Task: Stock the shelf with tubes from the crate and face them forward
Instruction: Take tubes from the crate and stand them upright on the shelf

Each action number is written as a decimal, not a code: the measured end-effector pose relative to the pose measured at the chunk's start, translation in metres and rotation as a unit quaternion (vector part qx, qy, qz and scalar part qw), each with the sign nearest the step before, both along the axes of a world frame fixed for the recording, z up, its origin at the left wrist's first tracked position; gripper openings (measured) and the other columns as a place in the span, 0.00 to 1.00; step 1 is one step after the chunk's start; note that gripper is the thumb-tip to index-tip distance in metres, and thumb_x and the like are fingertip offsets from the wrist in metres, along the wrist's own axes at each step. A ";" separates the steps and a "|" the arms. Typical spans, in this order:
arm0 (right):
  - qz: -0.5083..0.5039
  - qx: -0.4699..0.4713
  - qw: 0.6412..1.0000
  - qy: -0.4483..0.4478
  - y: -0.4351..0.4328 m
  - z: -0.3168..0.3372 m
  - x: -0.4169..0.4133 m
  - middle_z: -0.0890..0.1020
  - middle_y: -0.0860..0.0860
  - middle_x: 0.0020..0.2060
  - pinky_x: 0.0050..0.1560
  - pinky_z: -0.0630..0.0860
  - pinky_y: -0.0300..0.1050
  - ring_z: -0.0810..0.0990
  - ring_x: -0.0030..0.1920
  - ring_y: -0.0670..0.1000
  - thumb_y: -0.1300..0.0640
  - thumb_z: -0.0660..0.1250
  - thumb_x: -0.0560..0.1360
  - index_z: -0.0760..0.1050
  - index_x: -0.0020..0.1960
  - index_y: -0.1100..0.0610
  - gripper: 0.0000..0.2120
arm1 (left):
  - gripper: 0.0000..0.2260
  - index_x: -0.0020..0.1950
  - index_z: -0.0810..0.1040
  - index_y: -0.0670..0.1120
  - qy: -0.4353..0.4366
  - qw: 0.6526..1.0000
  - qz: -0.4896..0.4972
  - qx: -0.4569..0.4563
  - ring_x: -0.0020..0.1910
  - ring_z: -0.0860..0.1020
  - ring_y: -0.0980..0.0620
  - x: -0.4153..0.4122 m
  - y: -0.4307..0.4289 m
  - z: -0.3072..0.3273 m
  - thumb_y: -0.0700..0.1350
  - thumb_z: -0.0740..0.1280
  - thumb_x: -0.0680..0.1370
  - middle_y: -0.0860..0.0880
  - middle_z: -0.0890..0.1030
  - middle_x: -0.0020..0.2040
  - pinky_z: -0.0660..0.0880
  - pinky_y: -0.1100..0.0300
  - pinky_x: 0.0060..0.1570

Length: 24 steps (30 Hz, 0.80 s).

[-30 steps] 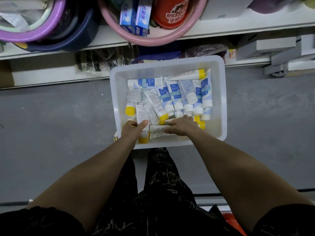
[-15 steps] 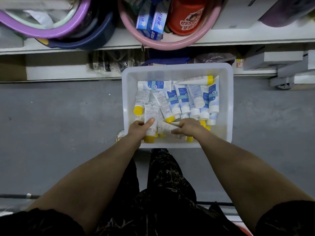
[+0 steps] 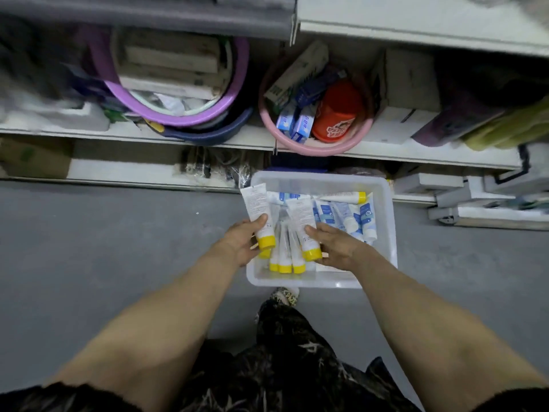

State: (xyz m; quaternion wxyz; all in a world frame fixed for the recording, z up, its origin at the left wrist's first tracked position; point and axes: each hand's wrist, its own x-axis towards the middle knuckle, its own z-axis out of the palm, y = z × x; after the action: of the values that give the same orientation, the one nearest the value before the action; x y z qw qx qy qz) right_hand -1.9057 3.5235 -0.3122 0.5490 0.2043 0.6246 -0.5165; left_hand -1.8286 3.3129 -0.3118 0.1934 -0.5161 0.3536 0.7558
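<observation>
Left hand (image 3: 242,243) grips left tube (image 3: 258,214), right hand (image 3: 337,246) grips right tube (image 3: 302,223), caps toward me over crate (image 3: 387,230), prob. so I shelve 2/trip.

Both our arms reach forward and down, bare from the sleeves, converging ahead of us. Left forearm (image 3: 166,316) angles in from the left, right forearm (image 3: 416,316) from the right. Wrists look roughly straight.

Left hand (image 3: 240,243): grips a tube (image 3: 258,209) near its cap, thumb (image 3: 261,219) laid across the front, fingers hidden behind.

Right hand (image 3: 335,248): grips a second tube (image 3: 301,221) the same way, thumb (image 3: 312,231) on its front above the cap, back of hand up, fingers out of sight underneath.

Hands are level and near each other, not touching. Caps point toward us.
</observation>
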 end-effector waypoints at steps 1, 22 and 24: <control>-0.010 -0.012 1.000 0.013 -0.021 0.013 0.007 0.82 0.49 0.55 0.60 0.77 0.53 0.79 0.58 0.53 0.48 0.70 0.76 0.77 0.55 0.46 0.08 | 0.07 0.52 0.74 0.47 0.023 1.000 0.006 0.001 0.45 0.79 0.50 0.009 -0.020 0.012 0.44 0.71 0.77 0.47 0.81 0.48 0.79 0.50 0.47; 0.152 -0.305 0.898 0.280 -0.501 0.252 0.167 0.82 0.50 0.49 0.44 0.82 0.56 0.83 0.45 0.49 0.54 0.66 0.79 0.72 0.60 0.52 0.10 | 0.16 0.63 0.70 0.50 0.271 0.913 0.198 -0.230 0.48 0.80 0.46 0.246 -0.434 0.274 0.40 0.69 0.78 0.47 0.81 0.53 0.79 0.45 0.42; 0.164 -0.329 0.882 0.296 -0.536 0.281 0.176 0.81 0.51 0.49 0.41 0.81 0.52 0.83 0.42 0.49 0.55 0.66 0.79 0.71 0.62 0.53 0.12 | 0.15 0.61 0.70 0.50 0.294 0.896 0.221 -0.248 0.44 0.81 0.47 0.257 -0.463 0.299 0.38 0.68 0.78 0.47 0.81 0.51 0.79 0.46 0.39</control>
State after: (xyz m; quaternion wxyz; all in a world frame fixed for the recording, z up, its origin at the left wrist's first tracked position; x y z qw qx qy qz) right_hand -1.7297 2.9874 -0.0314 0.4512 -0.2556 0.5769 -0.6311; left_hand -1.5721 2.8502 -0.0125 -0.2256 -0.3663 0.4473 0.7841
